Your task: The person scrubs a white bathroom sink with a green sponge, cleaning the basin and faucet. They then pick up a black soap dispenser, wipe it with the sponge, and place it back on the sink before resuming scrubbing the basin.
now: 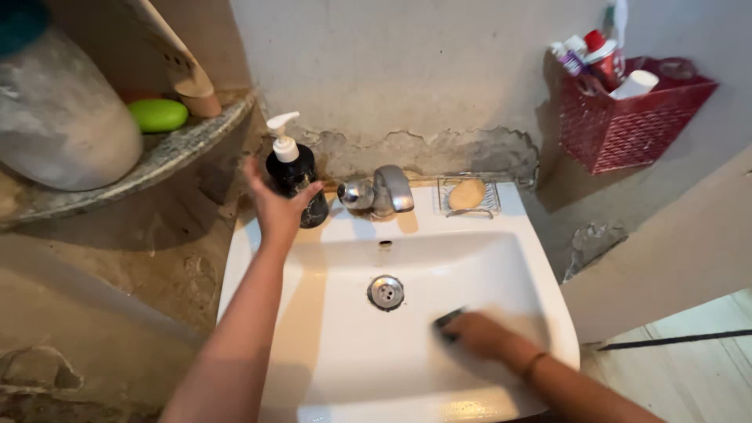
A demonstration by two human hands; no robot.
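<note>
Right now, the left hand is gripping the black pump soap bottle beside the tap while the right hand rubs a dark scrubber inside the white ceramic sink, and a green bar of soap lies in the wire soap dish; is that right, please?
Nearly: the head view shows the bar of soap in the wire soap dish is tan, not green. The left hand does grip the black pump soap bottle, and the right hand rubs the dark scrubber in the white ceramic sink.

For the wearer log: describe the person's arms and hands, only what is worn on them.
Both arms are bare from the frame edge to the fingers: no sleeves and no gloves. The left hand shows no ring, watch or band. The right hand is motion-blurred; a thin dark band circles that wrist. No other markings can be made out.
</note>
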